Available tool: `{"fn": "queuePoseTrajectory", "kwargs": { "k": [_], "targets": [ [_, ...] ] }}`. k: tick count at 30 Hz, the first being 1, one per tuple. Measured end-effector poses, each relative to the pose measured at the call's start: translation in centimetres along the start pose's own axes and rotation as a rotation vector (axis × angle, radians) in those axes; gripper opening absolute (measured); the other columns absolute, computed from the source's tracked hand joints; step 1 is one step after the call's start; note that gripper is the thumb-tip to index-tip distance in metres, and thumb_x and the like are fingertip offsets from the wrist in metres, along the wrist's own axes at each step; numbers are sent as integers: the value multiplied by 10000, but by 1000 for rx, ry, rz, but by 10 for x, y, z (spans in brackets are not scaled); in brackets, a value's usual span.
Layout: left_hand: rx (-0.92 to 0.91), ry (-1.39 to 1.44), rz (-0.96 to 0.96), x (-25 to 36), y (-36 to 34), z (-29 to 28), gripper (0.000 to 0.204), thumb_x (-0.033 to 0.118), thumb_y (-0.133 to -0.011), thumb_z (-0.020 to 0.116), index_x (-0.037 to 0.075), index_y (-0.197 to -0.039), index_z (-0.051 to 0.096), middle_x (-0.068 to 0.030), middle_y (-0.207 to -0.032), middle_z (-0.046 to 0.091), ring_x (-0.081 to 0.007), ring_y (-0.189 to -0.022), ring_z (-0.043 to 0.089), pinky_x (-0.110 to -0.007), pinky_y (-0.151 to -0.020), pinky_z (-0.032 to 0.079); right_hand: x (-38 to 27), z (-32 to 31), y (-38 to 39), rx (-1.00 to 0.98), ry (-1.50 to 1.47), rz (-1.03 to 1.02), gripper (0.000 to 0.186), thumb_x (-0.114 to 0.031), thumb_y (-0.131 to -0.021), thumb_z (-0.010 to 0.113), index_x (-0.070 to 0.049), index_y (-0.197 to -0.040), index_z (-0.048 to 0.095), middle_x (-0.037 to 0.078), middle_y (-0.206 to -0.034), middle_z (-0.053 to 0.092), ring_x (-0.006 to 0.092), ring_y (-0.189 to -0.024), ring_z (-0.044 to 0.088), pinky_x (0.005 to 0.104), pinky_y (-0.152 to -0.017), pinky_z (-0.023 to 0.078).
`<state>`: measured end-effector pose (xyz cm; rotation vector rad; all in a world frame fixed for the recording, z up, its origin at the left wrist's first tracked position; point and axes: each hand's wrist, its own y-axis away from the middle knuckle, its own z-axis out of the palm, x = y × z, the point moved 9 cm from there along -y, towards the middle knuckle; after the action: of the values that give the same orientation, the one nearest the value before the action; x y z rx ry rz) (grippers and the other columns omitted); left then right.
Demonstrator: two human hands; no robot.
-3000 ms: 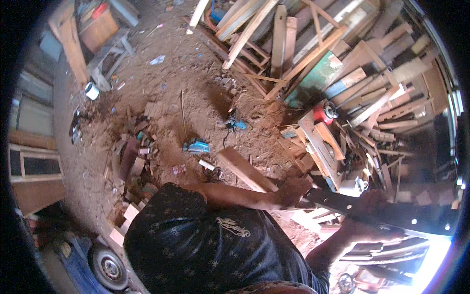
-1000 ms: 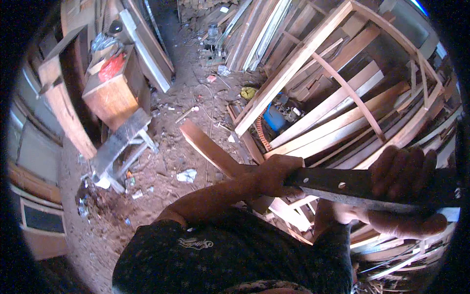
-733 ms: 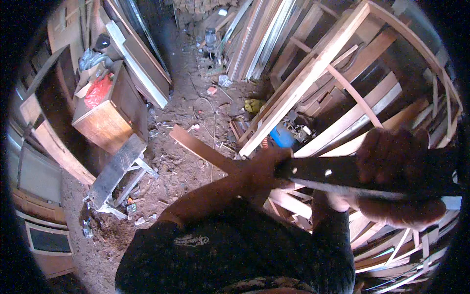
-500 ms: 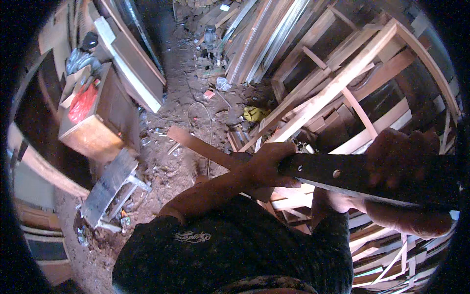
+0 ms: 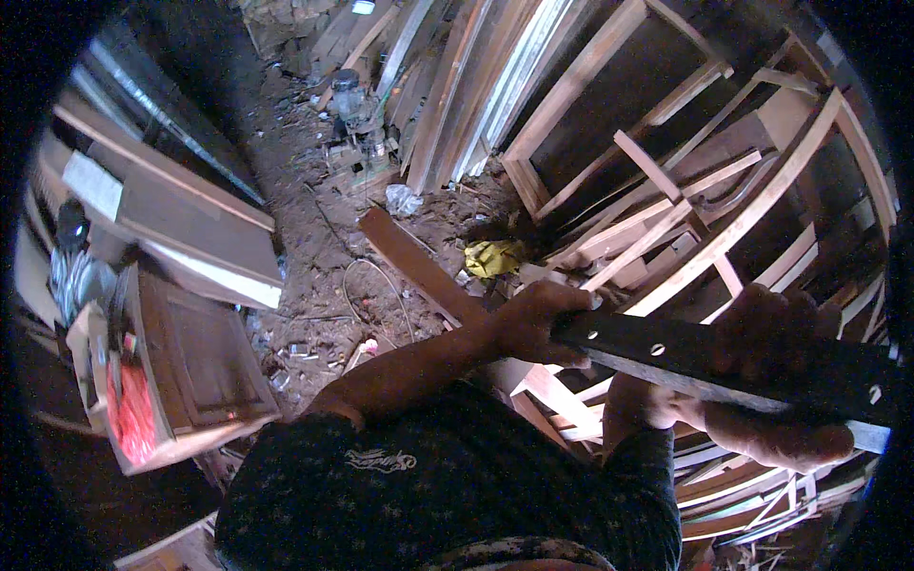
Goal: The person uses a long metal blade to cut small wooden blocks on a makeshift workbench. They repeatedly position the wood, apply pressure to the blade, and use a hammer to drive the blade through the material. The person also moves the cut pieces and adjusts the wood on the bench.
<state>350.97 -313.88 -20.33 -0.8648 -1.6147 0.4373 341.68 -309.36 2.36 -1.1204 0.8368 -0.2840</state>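
Observation:
My left hand (image 5: 545, 322) reaches across from the lower left, its fingers closed on the near end of a long dark flat bar (image 5: 681, 357). The bar has several small holes along its face and a paler lower edge. My right hand (image 5: 776, 433) wraps the bar farther right, the thumb side below it and the other fingers in shadow above. A flat brown wooden strip (image 5: 419, 264) runs up and left from behind my left wrist. Whether my left hand also touches this strip is hidden.
Wooden frames (image 5: 733, 238) lean at the right, and long planks (image 5: 457, 95) stand at the back. A wooden cabinet (image 5: 195, 343) with a red plastic bag (image 5: 131, 409) is at left. A router-like machine (image 5: 352, 109), a yellow crumpled thing (image 5: 495, 257) and a looped cord (image 5: 347, 290) lie on the littered floor.
The view has turned, so the cabinet and planks sit farther left and the small bench at left has gone out of sight. The bar tilts more downward to the right; both hands keep hold.

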Motion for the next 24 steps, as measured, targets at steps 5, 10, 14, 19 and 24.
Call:
{"fn": "queuePoseTrajectory", "kwargs": {
  "k": [5,10,14,19,24],
  "targets": [
    [-113,378,-167,-131,-38,-32,473,369,-687,855,59,-957,621,-112,-756,632,-282,-667,636,-415,-637,488,89,-26,-45,129,124,-55,549,-551,-840,780,-96,-903,478,-1,-651,443,132,-507,441,293,-472,370],
    [-196,77,-40,-213,-86,-106,463,403,-749,810,46,-968,613,-142,-782,617,-293,-711,627,-419,-655,480,195,-98,-58,355,216,-132,538,-543,-852,774,-102,-912,471,-6,-645,444,127,-497,440,293,-460,366],
    [-197,219,-389,-292,-111,-152,425,367,-795,779,29,-988,609,-148,-789,613,-258,-696,601,-399,-643,469,288,-159,-84,497,213,-132,529,-536,-860,770,-107,-918,465,-10,-641,444,124,-489,439,294,-450,363],
    [-87,19,51,-351,-171,-174,355,244,-786,788,20,-997,611,-130,-819,622,-208,-728,600,-375,-693,497,344,-203,-119,440,322,-68,535,-520,-859,778,-100,-956,462,-8,-676,444,127,-509,456,293,-461,400],
    [-285,547,-398,-504,-205,-165,362,212,-790,779,15,-1042,609,-154,-854,645,-216,-764,619,-382,-720,507,407,-246,-176,424,382,-115,492,-475,-890,763,-95,-1001,471,-15,-746,449,121,-531,449,294,-461,390]
  ]
}}
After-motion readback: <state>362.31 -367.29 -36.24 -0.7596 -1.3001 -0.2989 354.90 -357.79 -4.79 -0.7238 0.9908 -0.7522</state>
